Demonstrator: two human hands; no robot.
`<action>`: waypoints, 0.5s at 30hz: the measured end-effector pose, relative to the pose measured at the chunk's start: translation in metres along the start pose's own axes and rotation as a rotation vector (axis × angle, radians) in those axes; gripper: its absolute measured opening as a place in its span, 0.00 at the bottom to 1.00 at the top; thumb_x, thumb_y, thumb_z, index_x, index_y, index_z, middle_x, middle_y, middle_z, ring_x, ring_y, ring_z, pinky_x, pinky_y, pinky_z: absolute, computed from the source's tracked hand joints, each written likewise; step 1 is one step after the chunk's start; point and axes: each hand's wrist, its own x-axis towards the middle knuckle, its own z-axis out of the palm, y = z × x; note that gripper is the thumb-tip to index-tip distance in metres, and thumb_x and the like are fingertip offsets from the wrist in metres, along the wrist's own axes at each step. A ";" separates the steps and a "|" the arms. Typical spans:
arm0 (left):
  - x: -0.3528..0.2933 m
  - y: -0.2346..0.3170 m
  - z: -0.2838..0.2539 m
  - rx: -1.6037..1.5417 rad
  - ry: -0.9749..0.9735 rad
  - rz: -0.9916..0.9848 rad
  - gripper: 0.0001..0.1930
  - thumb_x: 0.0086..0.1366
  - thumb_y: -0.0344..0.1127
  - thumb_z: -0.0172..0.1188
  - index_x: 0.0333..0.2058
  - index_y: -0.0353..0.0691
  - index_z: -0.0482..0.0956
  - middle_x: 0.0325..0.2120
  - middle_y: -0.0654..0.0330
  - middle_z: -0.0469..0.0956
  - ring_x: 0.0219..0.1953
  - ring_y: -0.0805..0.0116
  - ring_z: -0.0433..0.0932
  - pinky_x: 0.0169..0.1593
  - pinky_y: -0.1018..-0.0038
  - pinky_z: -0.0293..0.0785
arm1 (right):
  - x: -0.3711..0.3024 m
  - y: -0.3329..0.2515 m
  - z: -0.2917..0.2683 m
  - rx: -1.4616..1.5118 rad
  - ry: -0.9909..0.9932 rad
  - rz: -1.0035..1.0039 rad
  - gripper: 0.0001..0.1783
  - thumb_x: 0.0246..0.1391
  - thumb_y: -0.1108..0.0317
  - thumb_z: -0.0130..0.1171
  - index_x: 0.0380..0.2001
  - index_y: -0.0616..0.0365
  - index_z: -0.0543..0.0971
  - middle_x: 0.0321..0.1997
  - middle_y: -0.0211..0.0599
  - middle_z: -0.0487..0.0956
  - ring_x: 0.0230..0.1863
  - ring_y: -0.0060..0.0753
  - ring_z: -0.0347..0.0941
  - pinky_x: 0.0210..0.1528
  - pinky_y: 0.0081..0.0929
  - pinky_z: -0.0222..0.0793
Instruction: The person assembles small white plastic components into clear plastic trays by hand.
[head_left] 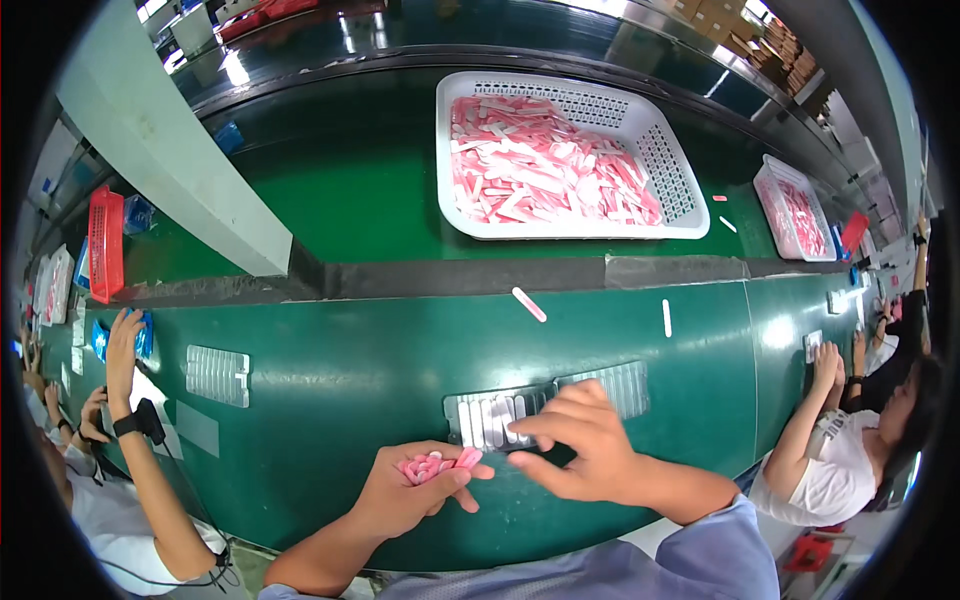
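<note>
My left hand (415, 490) is closed around a bunch of small pink-and-white flat strips (428, 467), shaped like mini nail files; one end pokes out by the thumb. Just beyond it lies a clear plastic slotted tray (452, 408), with several white-faced strips (486, 424) side by side in its slots. Over the tray's right part hovers my right hand (585, 445), thumb and index finger apart, no strip visible between them. It hides some of the slots. A second clear slotted tray (630, 388) adjoins the first on the right, partly behind that hand.
A white basket (575, 232) heaped with strips stands beyond the dark ledge (450, 276). Two loose strips, one pink (529, 304) and one white (667, 318), lie on the green table. Another slotted tray (217, 375) rests at left. Co-workers' arms (150, 470) reach in at both sides.
</note>
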 end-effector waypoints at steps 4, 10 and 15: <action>-0.002 0.000 0.003 0.129 -0.070 0.062 0.10 0.70 0.28 0.61 0.47 0.31 0.83 0.41 0.54 0.86 0.29 0.73 0.84 0.21 0.84 0.65 | 0.004 -0.006 0.020 0.186 -0.080 0.018 0.06 0.48 0.64 0.75 0.30 0.47 0.86 0.19 0.19 0.73 0.23 0.23 0.66 0.35 0.27 0.54; -0.005 0.001 0.000 0.036 0.040 0.104 0.09 0.69 0.23 0.58 0.45 0.25 0.82 0.36 0.44 0.85 0.23 0.68 0.83 0.18 0.81 0.63 | 0.000 0.011 -0.005 0.223 0.155 0.105 0.05 0.46 0.73 0.73 0.27 0.49 0.87 0.17 0.19 0.71 0.21 0.25 0.64 0.34 0.28 0.56; -0.001 0.000 -0.002 -0.018 0.064 0.091 0.10 0.70 0.25 0.59 0.45 0.24 0.81 0.36 0.43 0.85 0.22 0.68 0.82 0.17 0.82 0.62 | -0.022 0.032 -0.016 -0.492 -0.036 -0.336 0.10 0.47 0.62 0.73 0.34 0.49 0.86 0.21 0.20 0.67 0.28 0.27 0.64 0.37 0.32 0.58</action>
